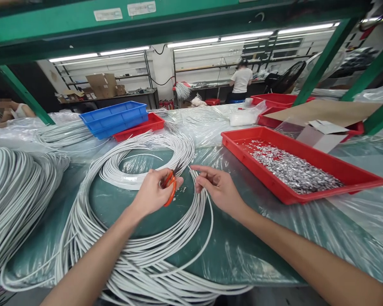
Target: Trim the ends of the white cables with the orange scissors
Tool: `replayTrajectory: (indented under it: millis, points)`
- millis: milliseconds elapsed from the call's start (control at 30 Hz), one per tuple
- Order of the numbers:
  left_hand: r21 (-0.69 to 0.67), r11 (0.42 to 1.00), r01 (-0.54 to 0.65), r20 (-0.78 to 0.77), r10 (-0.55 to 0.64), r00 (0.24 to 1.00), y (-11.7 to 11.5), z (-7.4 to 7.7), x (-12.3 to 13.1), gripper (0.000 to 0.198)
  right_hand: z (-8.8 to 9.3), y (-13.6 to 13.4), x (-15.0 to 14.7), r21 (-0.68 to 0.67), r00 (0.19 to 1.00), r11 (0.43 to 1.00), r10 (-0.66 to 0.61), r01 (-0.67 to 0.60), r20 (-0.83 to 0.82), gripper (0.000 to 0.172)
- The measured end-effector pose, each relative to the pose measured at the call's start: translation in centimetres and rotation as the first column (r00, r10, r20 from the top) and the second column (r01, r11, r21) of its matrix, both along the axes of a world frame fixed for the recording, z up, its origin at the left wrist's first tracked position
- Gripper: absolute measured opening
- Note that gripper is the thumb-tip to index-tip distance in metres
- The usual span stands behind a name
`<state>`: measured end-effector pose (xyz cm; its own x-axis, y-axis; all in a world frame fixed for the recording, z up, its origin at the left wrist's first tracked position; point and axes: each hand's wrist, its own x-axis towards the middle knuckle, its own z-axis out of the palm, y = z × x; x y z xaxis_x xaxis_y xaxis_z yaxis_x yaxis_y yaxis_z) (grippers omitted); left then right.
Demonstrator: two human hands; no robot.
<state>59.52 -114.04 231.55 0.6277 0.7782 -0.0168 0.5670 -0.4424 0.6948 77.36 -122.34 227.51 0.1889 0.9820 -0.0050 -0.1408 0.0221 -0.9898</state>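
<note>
My left hand is closed around scissors with orange handles, their dark blades pointing up and away. To the right of it, my right hand has its fingers bent in a pinch on a thin white cable, whose end lies near the fingertips. The cable curves down from this hand to the table. Beneath both hands spreads a large coil of white cables, and a smaller coil of white cables overlaps its far side. Tiny light scraps lie between the hands.
At right, a red tray contains many small shiny metal pieces. A blue tray rests on a red tray at the back. More cable bundles fill the left. Green frame posts stand around the table. Two people are farther away.
</note>
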Motion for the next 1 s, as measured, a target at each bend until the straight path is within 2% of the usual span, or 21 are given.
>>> replayTrajectory:
  millis: [133,267,600,1000]
  points:
    - [0.100,0.986,0.135,-0.145,-0.120,0.982,0.32,-0.74,-0.12,0.035,0.18,0.08,0.11,-0.018,0.999,1.000,0.011,-0.012,-0.054,0.043]
    - [0.126,0.969,0.214,-0.192,-0.188,0.963,0.55,-1.12,-0.25,0.033,0.49,0.05,0.02,-0.016,0.996,0.999,0.029,-0.030,-0.080,0.044]
    - [0.168,0.957,0.235,-0.224,-0.195,0.955,0.29,-0.65,-0.18,0.034,0.50,0.13,0.07,-0.056,0.977,0.993,0.093,-0.105,-0.193,0.048]
    - [0.122,0.958,0.258,-0.219,-0.227,0.949,0.20,-0.43,-0.36,0.033,0.58,0.11,0.18,-0.090,0.954,0.979,0.155,-0.183,-0.256,0.046]
